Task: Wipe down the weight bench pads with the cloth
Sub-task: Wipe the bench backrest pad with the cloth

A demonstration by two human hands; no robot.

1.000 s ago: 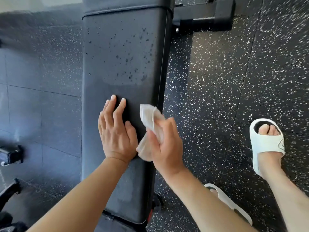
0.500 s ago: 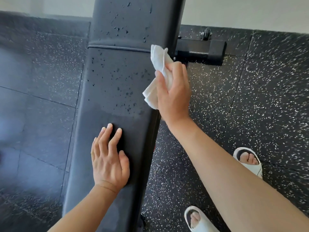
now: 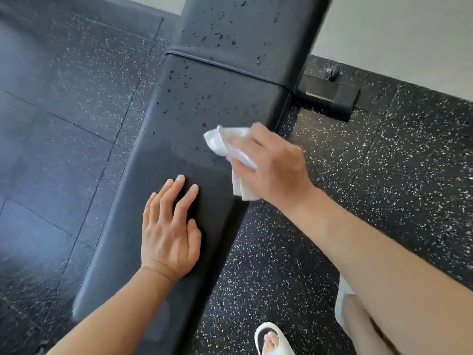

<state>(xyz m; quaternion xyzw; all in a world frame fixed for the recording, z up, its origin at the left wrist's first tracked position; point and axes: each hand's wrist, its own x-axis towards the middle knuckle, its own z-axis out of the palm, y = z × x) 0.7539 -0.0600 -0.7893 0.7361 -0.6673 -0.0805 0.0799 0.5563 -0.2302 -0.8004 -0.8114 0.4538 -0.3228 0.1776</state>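
Note:
A long black bench pad (image 3: 163,155) runs from the lower left up toward the wall. Its far half is spotted with dark droplets; the near half looks smooth. A seam separates it from a second black pad (image 3: 245,29) that rises at the top. My right hand (image 3: 271,165) grips a crumpled white cloth (image 3: 230,149) and presses it on the lower pad near its right edge, just below the droplets. My left hand (image 3: 169,231) lies flat on the pad nearer to me, fingers spread, holding nothing.
The floor is black rubber tile with white speckles (image 3: 384,175). A black metal bench foot (image 3: 327,96) with a small wheel sticks out to the right by the pale wall (image 3: 396,42). My foot in a white slide sandal (image 3: 271,339) stands at the bottom.
My right hand first carried the cloth up to the pad seam at the right edge, then came down onto the lower pad's surface. My left hand stayed flat on the pad.

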